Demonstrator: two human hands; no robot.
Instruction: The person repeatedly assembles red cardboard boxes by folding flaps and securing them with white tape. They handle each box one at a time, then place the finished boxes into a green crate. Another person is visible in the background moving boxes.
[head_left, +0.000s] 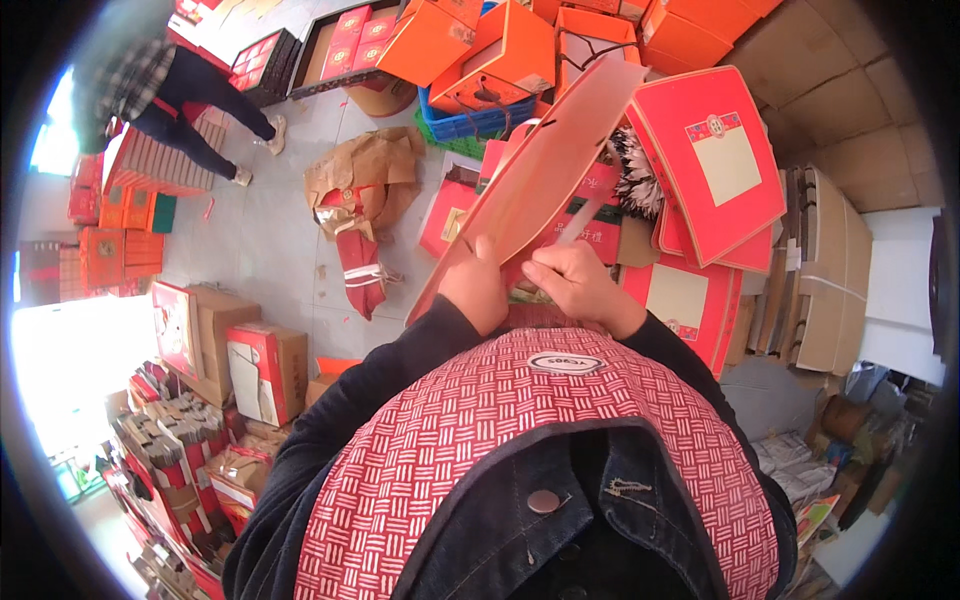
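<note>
My left hand point(475, 287) is closed on the near edge of a large, bent red cardboard panel point(540, 175), thumb on top. The panel stands tilted, its pale pinkish inner face toward the right, with small dark marks near its upper part. Just to the right, my right hand point(577, 285) is closed like a fist, and a pale, translucent strip point(579, 222) sticks up from it. The strip's lower end is hidden by the fingers. Behind the hands lie red printed boxes, partly covered by the panel. A bundle of dark cords with white tips point(637, 175) lies beside it.
Flat red printed panels point(722, 165) are stacked at the right, beside bundled brown cardboard point(830, 270). Orange boxes point(500, 55) and a blue crate point(470, 118) stand at the back. Torn brown paper point(370, 165) lies on the floor. Another person point(165, 90) stands far left.
</note>
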